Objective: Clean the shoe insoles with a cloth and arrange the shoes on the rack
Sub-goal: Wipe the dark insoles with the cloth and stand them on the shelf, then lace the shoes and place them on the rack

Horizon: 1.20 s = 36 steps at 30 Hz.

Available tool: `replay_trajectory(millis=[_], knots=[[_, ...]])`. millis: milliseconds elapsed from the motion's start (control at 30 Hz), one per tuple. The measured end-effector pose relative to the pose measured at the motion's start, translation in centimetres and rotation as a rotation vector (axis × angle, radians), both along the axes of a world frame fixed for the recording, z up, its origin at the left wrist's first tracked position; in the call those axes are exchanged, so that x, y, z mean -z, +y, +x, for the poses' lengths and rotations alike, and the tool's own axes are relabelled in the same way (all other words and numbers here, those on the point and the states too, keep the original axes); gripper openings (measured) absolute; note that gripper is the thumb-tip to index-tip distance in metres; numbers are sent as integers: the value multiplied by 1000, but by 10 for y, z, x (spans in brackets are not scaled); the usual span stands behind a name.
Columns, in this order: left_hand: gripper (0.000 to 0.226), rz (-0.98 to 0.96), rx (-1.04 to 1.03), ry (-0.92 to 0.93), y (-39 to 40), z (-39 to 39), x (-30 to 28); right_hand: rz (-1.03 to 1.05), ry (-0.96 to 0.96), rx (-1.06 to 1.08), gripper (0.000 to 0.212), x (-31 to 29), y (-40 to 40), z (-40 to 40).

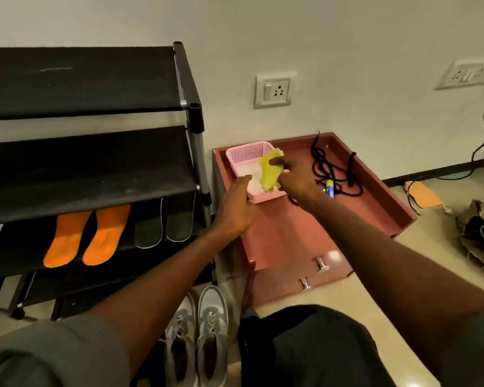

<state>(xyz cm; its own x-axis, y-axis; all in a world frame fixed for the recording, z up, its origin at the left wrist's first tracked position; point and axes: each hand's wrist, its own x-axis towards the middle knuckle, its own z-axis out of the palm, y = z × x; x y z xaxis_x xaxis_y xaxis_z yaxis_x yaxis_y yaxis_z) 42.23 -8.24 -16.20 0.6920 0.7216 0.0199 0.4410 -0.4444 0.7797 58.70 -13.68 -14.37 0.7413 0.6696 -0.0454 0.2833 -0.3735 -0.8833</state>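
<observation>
**Yellow cloth held over the pink basket beside the rack**

Nearest the camera, a pair of grey sneakers stood on the floor between the person's knee and the black shoe rack, toes pointing toward the wall. Farther out on the left, the rack held two orange insoles side by side on a lower shelf, with a pair of dark green insoles just beside them to the right.

Both arms reached forward over a low reddish-brown tray table. The left hand lay with relaxed fingers, fingertips touching the near left edge of a pink basket that sat in the table's far left corner. The right hand pinched a yellow cloth, holding it over the basket's right side.

Beyond the right hand, a tangled black cord and a small blue and yellow tube lay on the table. A wall socket was set in the wall behind.
</observation>
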Motion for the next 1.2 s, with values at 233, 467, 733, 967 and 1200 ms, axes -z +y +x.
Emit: replay_trajectory(millis=[233,467,733,967,1200], knots=[[37,361,35,254,28,33,38,-361,-199,-302,50,21,72,50],[34,492,-10,309,25,38,43,-592,-553,-397,30,35,83,46],[62,309,123,51,-2,-8,29,-216,-396,19,36,1,58,-1],[47,262,182,-44,-31,-135,15,152,54,346,31,-3,-12,-133],[35,42,-188,218,-12,-267,34,-79,155,-3,20,43,-42,-242]])
